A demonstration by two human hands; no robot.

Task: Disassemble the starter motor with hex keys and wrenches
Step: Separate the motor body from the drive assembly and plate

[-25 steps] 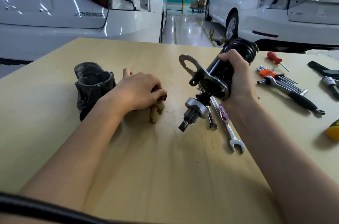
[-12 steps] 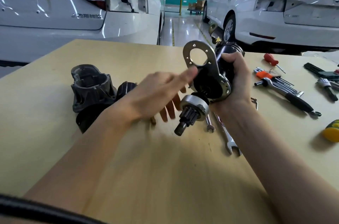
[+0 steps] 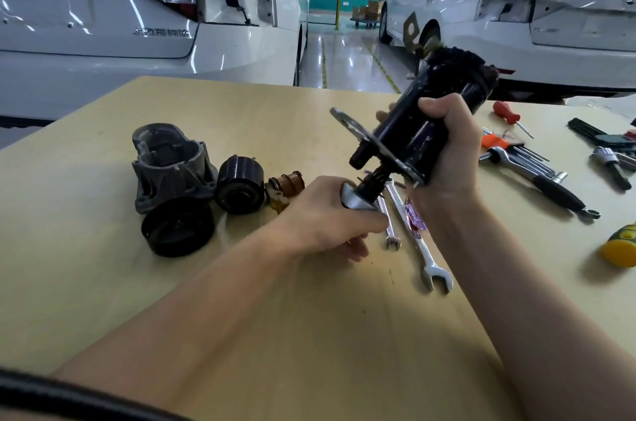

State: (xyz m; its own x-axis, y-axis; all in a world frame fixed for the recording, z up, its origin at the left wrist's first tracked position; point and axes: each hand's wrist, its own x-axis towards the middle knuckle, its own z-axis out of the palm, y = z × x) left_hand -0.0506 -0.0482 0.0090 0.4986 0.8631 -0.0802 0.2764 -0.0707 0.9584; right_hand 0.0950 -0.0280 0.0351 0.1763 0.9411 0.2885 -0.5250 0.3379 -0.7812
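My right hand [image 3: 447, 152] wraps the black motor body [image 3: 426, 124] and holds it tilted above the table [image 3: 241, 300], while my left hand [image 3: 330, 217] curls round the silver pinion end [image 3: 354, 198] low on its shaft. It looks like heavy, rigid steel, possibly greasy, so I judge the barrel and the pinion collar the surest holds. Removed parts and wrenches [image 3: 413, 227] lie on the pale wooden top, white cars [image 3: 137, 7] parked behind.

The left hand [image 3: 330, 217] covers the pinion end of the motor [image 3: 423, 131]. The motor's far end blurs against the car [image 3: 550, 24]. A yellow handle [image 3: 619, 248] is cut off at the right edge.
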